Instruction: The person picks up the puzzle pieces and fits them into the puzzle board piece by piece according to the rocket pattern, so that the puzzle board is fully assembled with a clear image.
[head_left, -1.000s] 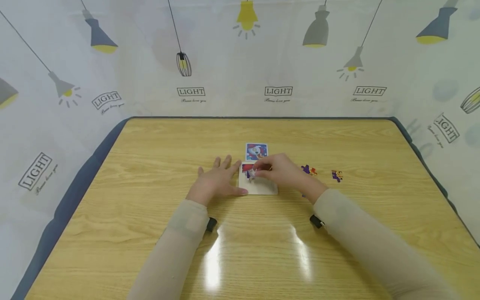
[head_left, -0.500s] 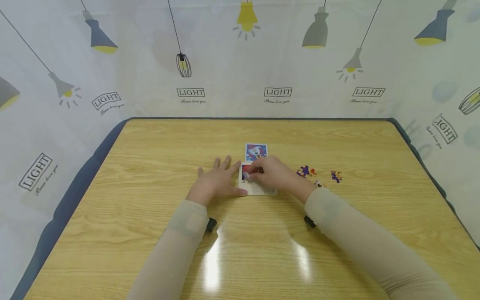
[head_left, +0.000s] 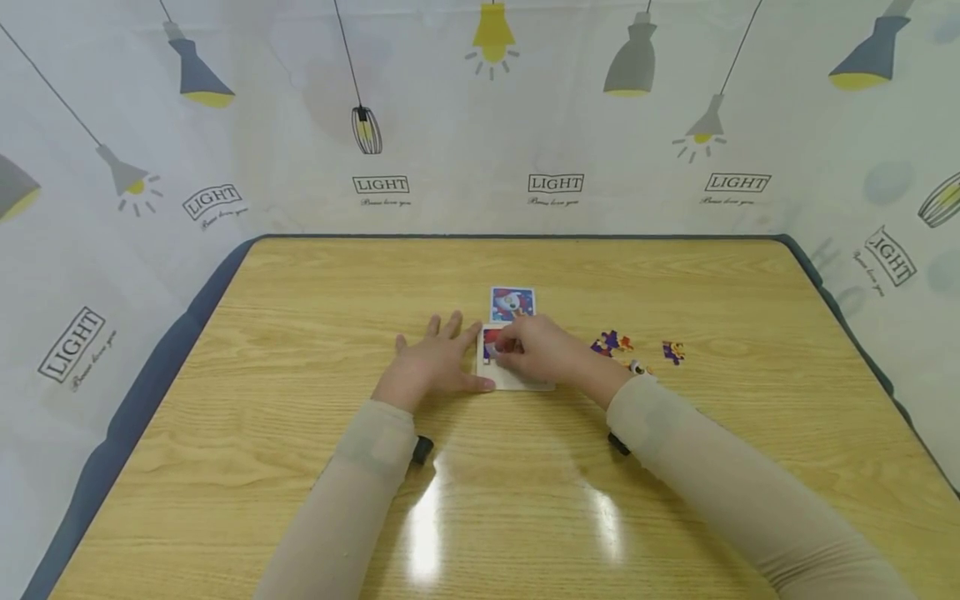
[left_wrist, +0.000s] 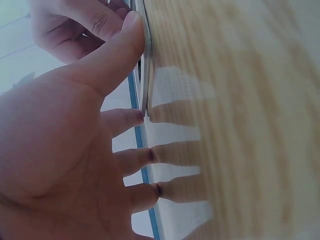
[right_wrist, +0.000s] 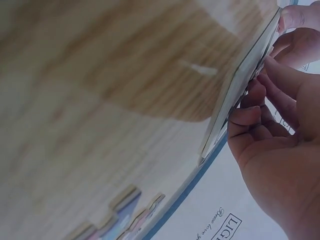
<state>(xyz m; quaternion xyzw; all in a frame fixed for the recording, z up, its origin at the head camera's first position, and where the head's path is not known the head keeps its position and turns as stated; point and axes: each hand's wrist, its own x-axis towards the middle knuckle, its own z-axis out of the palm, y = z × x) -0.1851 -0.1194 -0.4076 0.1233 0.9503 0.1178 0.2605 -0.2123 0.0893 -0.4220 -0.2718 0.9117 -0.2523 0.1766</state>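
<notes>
A pale jigsaw tray (head_left: 517,383) lies mid-table, with a red and purple part of a picture at its upper left. My left hand (head_left: 437,363) rests beside it with fingers spread, its thumb on the tray's near left corner. Over the tray, my right hand (head_left: 549,350) pinches a small jigsaw piece (head_left: 496,347) at the picture's edge; fingers hide most of that piece. The right wrist view shows the curled fingers of the right hand (right_wrist: 280,145) against the tray's top face. In the left wrist view, the left thumb (left_wrist: 117,55) lies along the tray's side.
A square picture card (head_left: 513,302) touches or nearly touches the tray's far edge. Loose jigsaw pieces (head_left: 611,342) lie to the right, one piece (head_left: 673,352) farther out and another piece (head_left: 637,367) by the right wrist. A printed curtain (head_left: 465,133) surrounds the table.
My right hand has moved slightly left and lower over the tray with the jigsaw piece, then nearly stopped. Loose pieces near the right wrist show more. The left hand has stayed put.
</notes>
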